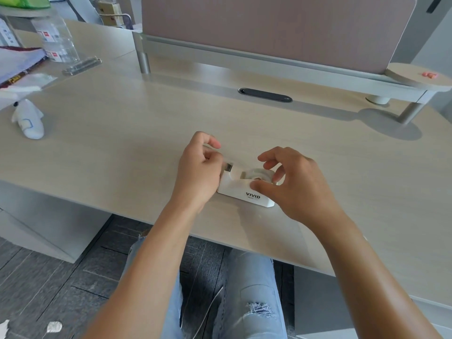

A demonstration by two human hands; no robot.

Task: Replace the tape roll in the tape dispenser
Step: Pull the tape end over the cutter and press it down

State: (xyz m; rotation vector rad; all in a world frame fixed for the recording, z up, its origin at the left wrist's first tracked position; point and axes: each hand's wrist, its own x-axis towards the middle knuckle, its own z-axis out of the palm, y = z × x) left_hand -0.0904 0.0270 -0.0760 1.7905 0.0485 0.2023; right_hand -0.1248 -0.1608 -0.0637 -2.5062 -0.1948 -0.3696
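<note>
The white tape dispenser [244,190] stands on the pale wooden surface [127,133], near its front edge, with the word VIVID on the side facing the person. A clear tape roll [260,174] sits in the cradle at the right part of the dispenser, and the metal cutter is at the left end. The right hand [291,183] is over the roll; its thumb lies against the dispenser wall and its fingers [269,157] curl above and behind the roll, loosely bent and not closed into a grip. The left hand [198,170] is at the cutter end, with its fingers [214,143] pinched together; if tape is between them I cannot tell. Far to the left on the surface lies a small white airplane toy [29,121], and a clear bottle [57,37] stands further back
</note>
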